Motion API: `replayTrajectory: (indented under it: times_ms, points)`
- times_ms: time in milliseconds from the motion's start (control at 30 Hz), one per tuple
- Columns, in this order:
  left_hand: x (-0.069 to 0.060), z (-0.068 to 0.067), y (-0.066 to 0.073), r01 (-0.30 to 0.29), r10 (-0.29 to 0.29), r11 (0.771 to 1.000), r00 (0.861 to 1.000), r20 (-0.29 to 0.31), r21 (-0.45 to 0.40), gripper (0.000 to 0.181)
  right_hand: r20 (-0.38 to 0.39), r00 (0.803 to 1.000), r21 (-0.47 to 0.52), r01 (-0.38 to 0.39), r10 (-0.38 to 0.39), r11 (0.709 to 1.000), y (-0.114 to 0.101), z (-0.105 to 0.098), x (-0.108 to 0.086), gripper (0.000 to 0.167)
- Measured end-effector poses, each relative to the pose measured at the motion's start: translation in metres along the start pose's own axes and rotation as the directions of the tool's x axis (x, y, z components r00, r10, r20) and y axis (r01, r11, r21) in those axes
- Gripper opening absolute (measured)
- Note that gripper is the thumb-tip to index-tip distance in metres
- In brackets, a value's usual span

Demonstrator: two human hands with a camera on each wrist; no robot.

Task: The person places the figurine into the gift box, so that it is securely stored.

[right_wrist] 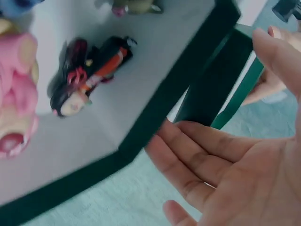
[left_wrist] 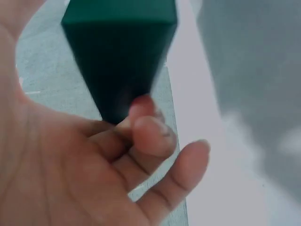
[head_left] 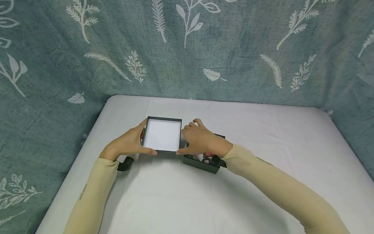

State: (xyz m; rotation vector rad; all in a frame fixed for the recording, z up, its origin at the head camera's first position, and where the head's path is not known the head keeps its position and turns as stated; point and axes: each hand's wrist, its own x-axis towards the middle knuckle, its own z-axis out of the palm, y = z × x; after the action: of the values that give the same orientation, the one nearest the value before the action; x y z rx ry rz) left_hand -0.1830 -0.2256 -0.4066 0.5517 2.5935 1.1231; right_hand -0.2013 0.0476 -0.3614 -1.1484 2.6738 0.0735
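Observation:
A square dark green box [head_left: 162, 134] with a white inside is held above the table between both hands; whether it is a lid, I cannot tell. At its left side, my left hand [head_left: 128, 141] grips it, thumb at the near corner and fingers round the far end. My right hand [head_left: 201, 138] grips the opposite side, its thumb on the near right corner. Under the right wrist stands a second green box [head_left: 201, 165], partly hidden by that arm. In the right wrist view it holds a pink figurine [right_wrist: 19, 89] and a dark-haired figurine [right_wrist: 91, 77] in black and orange.
A white cloth covers the table [head_left: 175, 201]. Behind it hangs a blue-green curtain [head_left: 175, 65] with white leaf prints. Black straps [head_left: 125, 163] sit at the wrists. A small reddish thing [head_left: 142, 135] shows between the left hand and the held box.

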Motion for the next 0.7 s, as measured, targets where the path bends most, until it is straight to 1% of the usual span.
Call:
replayTrajectory:
  times_ms: [100,167,300,433,500,600,633,700]
  points:
    - [0.002,0.0,0.006,-0.028,0.027,0.998,0.999,-0.032,-0.047,0.127,-0.06,0.998,0.023,0.012,-0.011,1.0,0.005,-0.006,-0.009,0.065]
    - [0.003,0.002,0.011,-0.039,0.036,0.998,0.998,-0.059,-0.05,0.13,-0.09,0.996,0.038,0.012,-0.009,0.999,0.009,-0.008,-0.015,0.066]
    - [0.006,0.006,0.023,-0.027,0.026,1.0,0.992,-0.121,-0.003,0.136,-0.142,0.99,0.085,0.008,0.004,0.996,0.015,-0.008,-0.027,0.069]
    - [0.01,0.015,0.032,-0.029,0.034,0.999,0.983,-0.181,0.032,0.134,-0.184,0.982,0.195,-0.002,0.039,0.981,0.021,-0.003,-0.041,0.07]
    - [0.013,0.021,0.036,-0.041,0.048,0.999,0.977,-0.207,0.036,0.131,-0.203,0.977,0.268,-0.004,0.061,0.963,0.024,0.0,-0.048,0.068]
    - [0.014,0.032,0.041,-0.064,0.07,0.997,0.967,-0.243,0.033,0.128,-0.227,0.97,0.382,0.009,0.084,0.924,0.029,0.004,-0.058,0.065]
    - [0.014,0.035,0.043,-0.07,0.077,0.997,0.964,-0.254,0.034,0.127,-0.232,0.969,0.419,0.017,0.089,0.908,0.031,0.005,-0.062,0.065]
    - [0.016,0.043,0.046,-0.078,0.087,0.996,0.958,-0.272,0.041,0.127,-0.233,0.967,0.501,0.031,0.1,0.865,0.035,0.007,-0.068,0.068]
